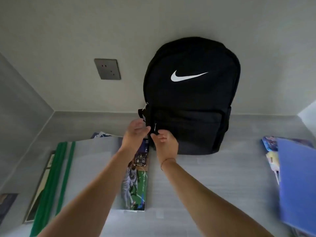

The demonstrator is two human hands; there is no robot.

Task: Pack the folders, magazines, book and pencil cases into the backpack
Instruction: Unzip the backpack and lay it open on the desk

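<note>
Backpack [191, 93] front zipper hidden under both hands' fingers [161, 134].

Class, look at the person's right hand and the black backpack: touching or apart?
Touching. The head view shows the right hand with its fingertips pressed on the backpack beside the front pocket's zip pull.

You face a pale grey wall [68, 31], a grey socket plate [107, 69] set into it up on your left, a grey side wall [17, 108] meeting it at the corner, a grey woodgrain tabletop [213, 177] spread below you
</note>
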